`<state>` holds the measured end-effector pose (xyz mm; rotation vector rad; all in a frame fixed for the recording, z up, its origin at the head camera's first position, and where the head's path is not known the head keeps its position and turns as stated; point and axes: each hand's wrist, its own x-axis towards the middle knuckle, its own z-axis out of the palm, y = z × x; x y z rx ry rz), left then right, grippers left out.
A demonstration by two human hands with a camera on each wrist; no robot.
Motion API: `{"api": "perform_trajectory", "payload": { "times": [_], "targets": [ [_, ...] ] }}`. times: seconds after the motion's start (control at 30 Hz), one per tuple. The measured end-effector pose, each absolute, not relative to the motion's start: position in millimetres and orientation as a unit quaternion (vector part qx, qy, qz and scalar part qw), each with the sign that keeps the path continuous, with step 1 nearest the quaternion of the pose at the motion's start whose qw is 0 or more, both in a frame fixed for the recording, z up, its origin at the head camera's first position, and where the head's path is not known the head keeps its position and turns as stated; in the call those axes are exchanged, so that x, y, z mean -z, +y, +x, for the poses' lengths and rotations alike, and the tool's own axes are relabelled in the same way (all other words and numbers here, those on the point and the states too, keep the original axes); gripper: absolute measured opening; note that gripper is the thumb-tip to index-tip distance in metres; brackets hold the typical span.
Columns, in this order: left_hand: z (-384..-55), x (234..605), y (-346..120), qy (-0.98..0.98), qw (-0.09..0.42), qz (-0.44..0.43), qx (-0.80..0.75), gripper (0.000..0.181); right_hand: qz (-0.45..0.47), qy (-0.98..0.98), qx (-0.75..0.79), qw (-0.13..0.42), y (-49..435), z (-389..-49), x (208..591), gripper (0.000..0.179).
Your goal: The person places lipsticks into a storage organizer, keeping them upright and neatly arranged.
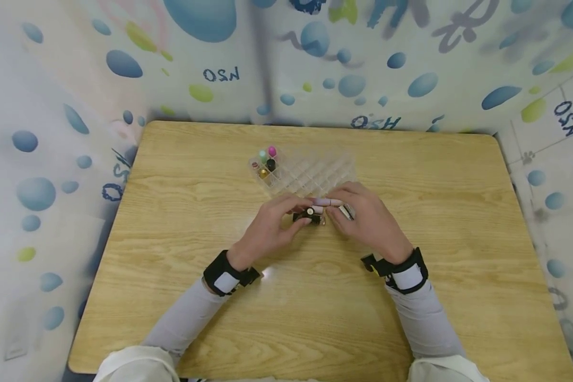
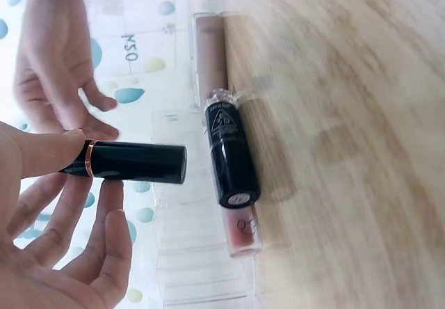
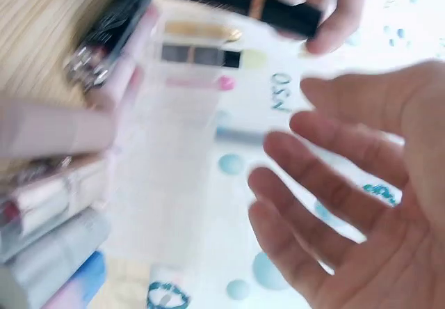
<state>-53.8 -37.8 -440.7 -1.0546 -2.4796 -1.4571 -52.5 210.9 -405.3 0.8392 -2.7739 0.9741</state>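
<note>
My left hand [image 1: 274, 220] pinches a black lipstick [image 2: 139, 161] with a thin gold band, thumb on one side and fingers on the other. My right hand [image 3: 348, 177] is just right of it, fingers apart and loosely bent, holding nothing. Below the hands on the table lie a black lip tube with a clear faceted end [image 2: 233, 159], a reddish-pink tube [image 2: 242, 232] and a mauve tube [image 2: 211, 55]. The right wrist view also has a silver-grey tube [image 3: 59, 257] lying nearby. In the head view the fingers partly cover these tubes.
Just beyond the hands stands a clear compartment organizer [image 1: 315, 167]. Several cosmetics, including a magenta-topped one [image 1: 272, 152] and a gold-topped one [image 1: 263, 173], stand in its left end. The wooden table [image 1: 196, 201] meets a patterned wall covering [image 1: 305, 69] at the back.
</note>
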Motion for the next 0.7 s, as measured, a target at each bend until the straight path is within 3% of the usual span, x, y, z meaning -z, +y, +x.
{"api": "perform_trajectory", "payload": {
  "times": [0.5, 0.7],
  "targets": [
    [-60, 433, -55, -0.815, 0.074, -0.312, 0.482, 0.029, 0.2, -0.938, -0.247, 0.14, 224, -72, 444, 0.019],
    [-68, 426, -66, -0.817, 0.103, -0.296, 0.485, 0.03, 0.197, -0.937, -0.245, 0.154, 225, -76, 447, 0.021]
  ]
}}
